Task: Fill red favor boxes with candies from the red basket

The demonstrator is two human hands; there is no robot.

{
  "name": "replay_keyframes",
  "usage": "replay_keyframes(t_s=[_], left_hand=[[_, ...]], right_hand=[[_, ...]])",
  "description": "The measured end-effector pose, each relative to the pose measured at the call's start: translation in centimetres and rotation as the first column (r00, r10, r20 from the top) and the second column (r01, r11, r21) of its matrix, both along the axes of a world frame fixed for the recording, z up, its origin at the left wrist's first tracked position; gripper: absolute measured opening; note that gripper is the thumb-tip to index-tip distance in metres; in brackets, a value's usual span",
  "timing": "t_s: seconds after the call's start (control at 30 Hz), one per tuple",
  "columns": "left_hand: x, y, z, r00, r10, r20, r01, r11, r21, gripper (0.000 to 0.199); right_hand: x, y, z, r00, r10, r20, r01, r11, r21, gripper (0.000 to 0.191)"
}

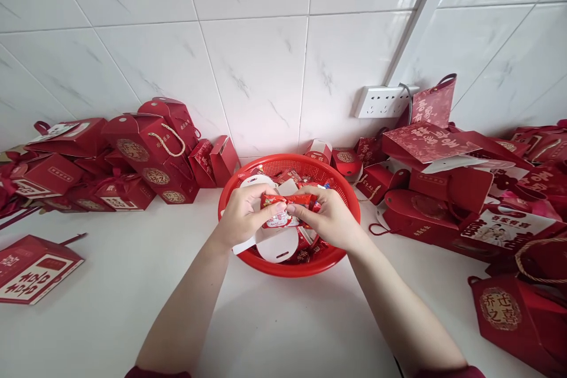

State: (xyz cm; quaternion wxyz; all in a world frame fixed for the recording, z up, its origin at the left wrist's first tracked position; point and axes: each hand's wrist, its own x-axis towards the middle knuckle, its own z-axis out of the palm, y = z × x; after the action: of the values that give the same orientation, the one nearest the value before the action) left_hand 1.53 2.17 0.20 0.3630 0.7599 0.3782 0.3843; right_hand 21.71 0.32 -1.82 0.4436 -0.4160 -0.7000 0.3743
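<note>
White wall tiles (254, 71) are rising behind the red basket (290, 270); over its middle, the left hand (243, 212) and right hand (331, 217) are pinching a red packet (280, 221); red boxes (133, 140) are flanking the basket.

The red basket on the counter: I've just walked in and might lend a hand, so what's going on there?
A person's left hand and right hand are pinching a red packet over the red basket. White card flaps show beneath the hands, with small wrapped pieces around them. Red boxes are grouped on both sides.
</note>
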Motion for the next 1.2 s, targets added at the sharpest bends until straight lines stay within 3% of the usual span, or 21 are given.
replay_keyframes(t_s=[0.17, 0.3, 0.37, 0.57, 0.73, 0.83, 1.0, 1.2], left_hand=[[0.5, -0.5, 0.0, 0.999, 0.034, 0.021, -0.034, 0.999, 0.0, 0.021], [0.6, -0.9, 0.5, 0.996, -0.089, -0.026, 0.085, 0.988, -0.129, 0.031], [0.5, -1.1, 0.6, 0.991, -0.128, -0.027, 0.124, 0.985, -0.118, 0.028], [0.1, -0.7, 0.1, 0.985, -0.004, 0.171, 0.006, 1.0, -0.013, 0.023], [0.1, -0.9, 0.2, 0.99, 0.051, 0.129, -0.061, 0.995, 0.082, 0.016], [0.6, -1.0, 0.4, 0.994, 0.038, 0.103, -0.05, 0.991, 0.123, 0.019], [0.5, -0.8, 0.4, 0.994, -0.005, 0.109, 0.0, 0.999, 0.039, 0.027], [0.5, -0.8, 0.5, 0.988, -0.066, 0.138, 0.061, 0.997, 0.045, 0.013]], right_hand=[[0.7, -0.5, 0.6, 0.999, -0.041, 0.004, 0.041, 0.999, 0.015, 0.025], [1.3, -1.1, 1.2, 0.996, -0.057, -0.066, 0.056, 0.998, -0.012, 0.025], [1.3, -1.2, 1.4, 0.988, -0.062, -0.139, 0.057, 0.998, -0.038, 0.027], [0.8, -0.6, 1.4, 0.927, 0.115, -0.358, -0.172, 0.976, -0.132, 0.032], [0.1, -0.4, 0.7, 0.899, 0.132, -0.417, -0.255, 0.934, -0.252, 0.034], [-0.1, -0.4, 0.6, 0.891, 0.114, -0.438, -0.235, 0.944, -0.231, 0.035], [-0.2, -0.7, 1.1, 0.897, 0.067, -0.438, -0.17, 0.965, -0.201, 0.036], [-0.7, -0.5, 0.6, 0.893, 0.025, -0.45, -0.127, 0.972, -0.197, 0.037]])
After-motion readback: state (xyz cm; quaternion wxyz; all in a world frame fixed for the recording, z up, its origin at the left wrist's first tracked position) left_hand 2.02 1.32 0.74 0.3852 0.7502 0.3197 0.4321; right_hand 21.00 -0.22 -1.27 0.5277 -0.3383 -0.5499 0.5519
